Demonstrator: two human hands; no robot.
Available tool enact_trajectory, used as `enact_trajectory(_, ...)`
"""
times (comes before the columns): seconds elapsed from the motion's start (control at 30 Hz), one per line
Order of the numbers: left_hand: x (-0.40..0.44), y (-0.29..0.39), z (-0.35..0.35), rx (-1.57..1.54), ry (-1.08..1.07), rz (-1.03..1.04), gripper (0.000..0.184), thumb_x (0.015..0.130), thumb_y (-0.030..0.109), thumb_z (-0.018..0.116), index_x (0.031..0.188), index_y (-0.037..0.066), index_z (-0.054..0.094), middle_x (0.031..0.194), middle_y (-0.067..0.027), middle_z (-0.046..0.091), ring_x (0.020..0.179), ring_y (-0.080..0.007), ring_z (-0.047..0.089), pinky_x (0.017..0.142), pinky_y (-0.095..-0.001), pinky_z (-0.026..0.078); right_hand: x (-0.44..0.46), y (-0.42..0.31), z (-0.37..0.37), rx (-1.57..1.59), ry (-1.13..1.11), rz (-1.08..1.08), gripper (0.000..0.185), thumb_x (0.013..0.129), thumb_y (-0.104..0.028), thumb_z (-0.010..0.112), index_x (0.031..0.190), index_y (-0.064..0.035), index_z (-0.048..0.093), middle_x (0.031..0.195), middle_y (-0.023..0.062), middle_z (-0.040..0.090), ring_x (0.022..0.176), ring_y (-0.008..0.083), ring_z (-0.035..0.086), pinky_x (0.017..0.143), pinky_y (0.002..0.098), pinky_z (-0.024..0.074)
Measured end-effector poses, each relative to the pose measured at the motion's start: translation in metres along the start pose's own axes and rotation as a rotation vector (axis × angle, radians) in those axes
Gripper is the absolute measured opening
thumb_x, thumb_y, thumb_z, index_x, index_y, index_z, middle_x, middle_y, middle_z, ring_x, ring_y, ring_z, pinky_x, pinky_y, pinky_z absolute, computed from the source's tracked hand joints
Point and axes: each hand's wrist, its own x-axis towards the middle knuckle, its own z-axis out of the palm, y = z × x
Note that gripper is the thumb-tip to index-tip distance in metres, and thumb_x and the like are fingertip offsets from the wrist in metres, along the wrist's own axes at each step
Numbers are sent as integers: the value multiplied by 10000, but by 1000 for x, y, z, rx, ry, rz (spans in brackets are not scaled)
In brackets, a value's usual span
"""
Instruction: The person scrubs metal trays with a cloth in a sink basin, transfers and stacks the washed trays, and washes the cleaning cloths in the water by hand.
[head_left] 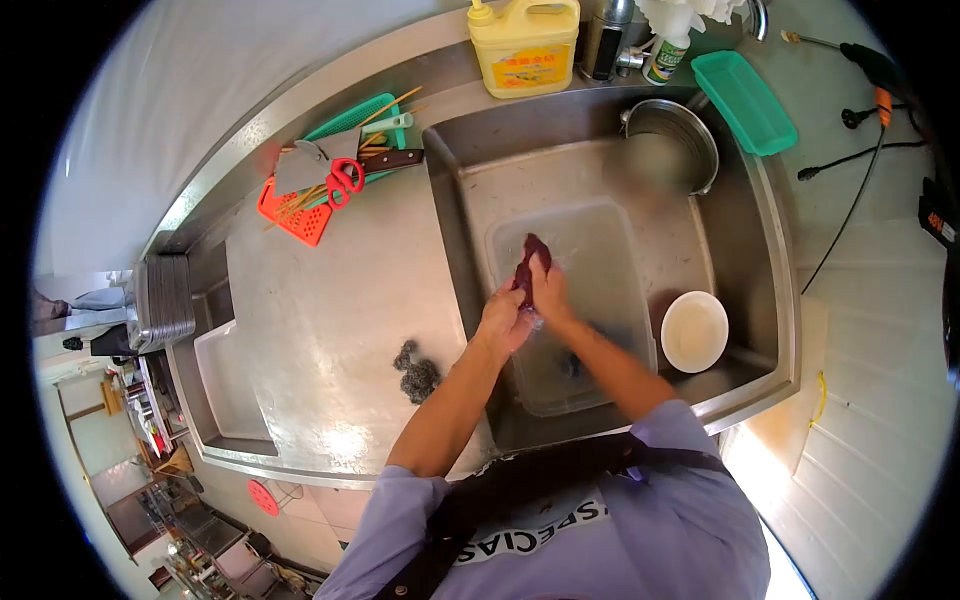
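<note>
Over the sink, my left hand [508,316] and my right hand [549,291] are closed together on a dark red, crumpled, cloth-like piece [537,248]. Its upper end sticks out beyond my fingers, and the rest is partly hidden by them. Below my hands, a translucent plastic tub [600,235] lies on the sink floor. Something dark and blurred [572,366] shows in its lower part, too unclear to name. To the right of the tub stands a white bowl [695,332]. A metal pot [712,150] is in the sink's far right corner.
Red-handled scissors [345,182], a cleaver [392,160] and baskets lie on the left counter [340,290], with steel wool [418,380] nearer me. A yellow jug [525,50] stands behind the sink [790,350]. A green basket [745,103] sits at its right rim.
</note>
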Motion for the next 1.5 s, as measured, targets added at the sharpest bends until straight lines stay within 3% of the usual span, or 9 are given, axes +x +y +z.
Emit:
enact_trajectory(0.2, 10, -27, -49, -40, 297, -81, 458, 900, 190, 558, 1325, 112, 405, 1242, -58, 506, 1073, -202, 497, 998, -391, 392, 42, 71, -39, -444, 286, 116, 400, 877, -216, 501, 1241, -52, 483, 1110, 230, 575, 938, 405, 580, 862, 459, 455)
enact_trajectory(0.3, -11, -28, -43, 83, 409, -169, 549, 883, 273, 599, 1349, 112, 358, 1304, -56, 423, 1069, -220, 453, 1010, -447, 367, 2, 91, -38, -1142, 78, -373, 400, 871, -206, 511, 1241, -60, 472, 1111, 210, 581, 937, 396, 591, 854, 488, 457)
enact_trajectory(0.4, -10, -31, -46, 101, 456, -234, 558, 890, 280, 591, 1359, 112, 340, 1373, -60, 337, 1164, -276, 400, 1012, -505, 348, -4, 136, -22, -971, -291, -553, 337, 865, -180, 516, 1180, -63, 528, 1110, 182, 597, 918, 331, 621, 814, 485, 486)
enact_trajectory(0.5, -12, -31, -36, 176, 485, -202, 538, 895, 316, 578, 1341, 109, 359, 1385, -66, 329, 1226, -292, 363, 1000, -524, 357, 16, 118, -26, 74, -324, 396, 269, 917, -218, 484, 1113, -53, 566, 1058, 121, 615, 897, 244, 623, 786, 395, 504)
enact_trajectory(0.6, -8, -24, -26, 185, 567, -206, 494, 904, 327, 558, 1313, 109, 386, 1345, -81, 402, 1197, -290, 430, 975, -488, 402, -7, 10, -46, 604, -477, 516, 265, 950, -258, 477, 1047, -43, 599, 1017, 68, 625, 871, 174, 623, 756, 315, 519)
enact_trajectory(0.87, 17, -23, -55, -197, -220, 98, 317, 951, 278, 462, 1207, 93, 495, 1209, -72, 541, 1111, -229, 516, 945, -359, 445, -116, -102, -22, -247, 71, -672, 233, 803, -147, 609, 1028, -87, 605, 956, 117, 561, 935, 339, 537, 838, 421, 395)
enact_trajectory(1.13, -10, -3, 18, 17, 119, 5, 297, 958, 127, 358, 1206, 30, 489, 1186, -99, 557, 1073, -215, 554, 924, -382, 469, 22, -50, -27, 498, -113, 298, 177, 896, -135, 495, 1018, -57, 597, 873, 62, 610, 859, 196, 569, 779, 326, 452)
enact_trajectory(1.33, -17, 17, 35, -49, 117, -34, 412, 954, 383, 456, 1170, 32, 479, 1131, -70, 565, 954, -185, 597, 805, -335, 506, -21, -73, -26, 401, -289, -135, 264, 946, -144, 413, 1144, -47, 559, 979, 124, 618, 886, 189, 592, 780, 319, 494)
enact_trajectory(1.5, -28, 22, 35, 146, 126, -285, 334, 878, 383, 607, 1070, 119, 533, 952, -54, 588, 776, -169, 568, 567, -259, 479, -18, -82, -61, 1002, -498, 349, 352, 954, -239, 452, 1268, -79, 446, 1023, 141, 611, 908, 221, 605, 793, 339, 504)
